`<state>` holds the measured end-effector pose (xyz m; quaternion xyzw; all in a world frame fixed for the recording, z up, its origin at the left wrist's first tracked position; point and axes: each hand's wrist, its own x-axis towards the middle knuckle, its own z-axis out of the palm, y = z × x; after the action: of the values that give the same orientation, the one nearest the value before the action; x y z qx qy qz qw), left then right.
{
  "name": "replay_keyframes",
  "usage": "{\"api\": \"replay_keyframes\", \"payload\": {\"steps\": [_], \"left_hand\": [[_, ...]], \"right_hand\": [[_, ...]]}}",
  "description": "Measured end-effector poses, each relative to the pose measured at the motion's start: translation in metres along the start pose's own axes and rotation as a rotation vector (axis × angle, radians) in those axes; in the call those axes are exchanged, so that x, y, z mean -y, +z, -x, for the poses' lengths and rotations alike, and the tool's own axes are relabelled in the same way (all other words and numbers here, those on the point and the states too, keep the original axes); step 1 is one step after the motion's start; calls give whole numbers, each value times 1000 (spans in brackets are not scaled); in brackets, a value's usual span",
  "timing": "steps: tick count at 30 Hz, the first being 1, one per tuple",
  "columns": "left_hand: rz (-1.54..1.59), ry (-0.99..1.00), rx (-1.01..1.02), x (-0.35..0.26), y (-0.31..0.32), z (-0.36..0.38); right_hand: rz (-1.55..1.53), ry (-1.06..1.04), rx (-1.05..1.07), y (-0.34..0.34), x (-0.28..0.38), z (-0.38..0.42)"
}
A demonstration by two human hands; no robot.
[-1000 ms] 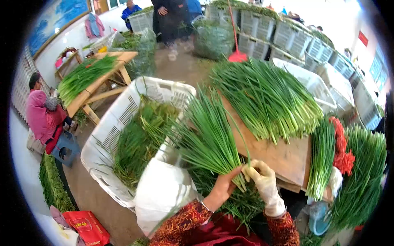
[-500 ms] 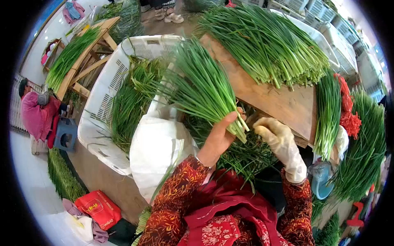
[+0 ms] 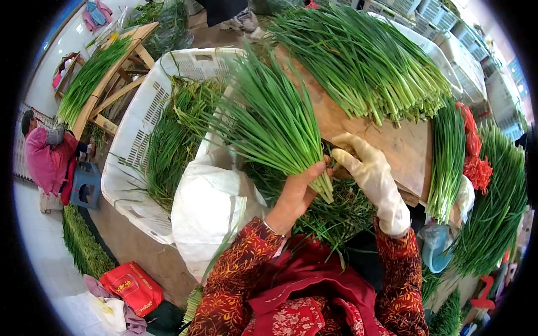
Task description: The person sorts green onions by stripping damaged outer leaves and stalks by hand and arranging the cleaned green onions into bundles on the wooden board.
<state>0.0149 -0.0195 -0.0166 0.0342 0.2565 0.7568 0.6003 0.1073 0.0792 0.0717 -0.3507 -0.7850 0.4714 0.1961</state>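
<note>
My bare left hand (image 3: 297, 199) is closed round the pale stem ends of a bunch of garlic chives (image 3: 274, 120), whose green leaves fan up and to the left. Just right of those stems is my right hand (image 3: 372, 182), in a whitish glove, its fingers bent with a gap between thumb and fingers and nothing visible in them. Beneath both hands lies a heap of loose chive leaves (image 3: 342, 215). A large pile of chives (image 3: 364, 61) covers the back of the wooden board (image 3: 392, 148), and another bundle (image 3: 446, 162) hangs at its right edge.
A white plastic crate (image 3: 131, 131) with leafy scraps stands left, beside a white sack (image 3: 210, 204). Red ties (image 3: 475, 154) and a blue container (image 3: 437, 246) are at the right. Another person (image 3: 50, 151) is at far left, near a blue stool (image 3: 86, 185).
My right hand has risen and moved left, closer to the stems. The bunch in my left hand is more upright. A person's dark clothing and shoe now show at the top.
</note>
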Motion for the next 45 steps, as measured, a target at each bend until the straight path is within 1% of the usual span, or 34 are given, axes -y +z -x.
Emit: {"api": "replay_keyframes", "payload": {"steps": [1,2,3,6,8,10,11,13,14,16,17,18,20,22,23,24,26,28,30,32,33,34,36,37,38,39,40,41,42,44,45], "left_hand": [[-7,4,20,0,0,1],[-14,8,40,0,0,2],[-18,1,-27,1,-3,2],[-83,47,7,0,-4,0],[-68,21,14,-1,-2,1],[-52,0,18,-4,1,2],[-37,8,34,-7,3,3],[-18,15,48,-10,3,3],[15,4,86,-11,1,1],[57,-4,129,-13,2,1],[45,11,139,-14,5,2],[32,24,147,-14,6,3],[38,10,128,-10,7,5],[14,13,121,-6,12,4],[15,-10,120,-4,16,6],[5,-9,127,-3,19,7],[-71,35,107,-1,22,8],[-63,56,93,0,24,8],[-70,5,-7,4,17,7],[-84,-29,-27,8,11,5],[-96,-62,-47,8,10,5],[-104,-60,-33,8,14,9],[-20,-71,-117,6,27,16],[-28,-72,-127,8,24,15],[-34,-76,-129,12,18,11],[-43,-69,-109,16,16,7],[-48,-64,-100,19,13,5],[-59,-63,-55,18,6,6],[-68,-60,-22,16,2,7],[-50,-24,-43,16,0,5],[-50,-26,-28,15,2,7]], "right_hand": [[73,0,59,1,-2,-7],[73,-2,55,1,-4,-12],[82,8,62,1,-6,-17],[177,-28,0,-1,2,-29],[-326,-101,105,-10,17,-31],[-611,-105,-6,-36,59,-15],[-668,-276,108,-58,64,-12],[-642,-360,221,-94,56,4],[-563,-274,215,-98,52,23],[148,-163,268,-70,16,39],[760,-232,246,-61,-11,47],[910,-150,236,-56,-20,49],[145,131,49,-38,-23,59],[85,24,5,-17,-7,64],[40,55,16,-9,-2,62],[93,80,-4,-2,-1,59],[108,15,-101,7,-20,55],[148,11,-95,5,-16,59],[189,19,-92,1,-16,64],[256,37,6,-6,-19,66],[106,42,-20,-9,-26,65],[84,84,-62,-13,-19,61],[-173,-85,-186,-8,-20,46],[-163,-77,-153,-8,-9,41],[103,-221,-217,-4,-12,31],[194,-246,-196,-1,-13,24],[157,-148,-125,1,-12,19],[79,-90,-110,2,-14,17],[64,-20,-121,2,-13,17],[43,-3,-141,6,-20,16],[-75,13,-131,7,-19,18]]}}
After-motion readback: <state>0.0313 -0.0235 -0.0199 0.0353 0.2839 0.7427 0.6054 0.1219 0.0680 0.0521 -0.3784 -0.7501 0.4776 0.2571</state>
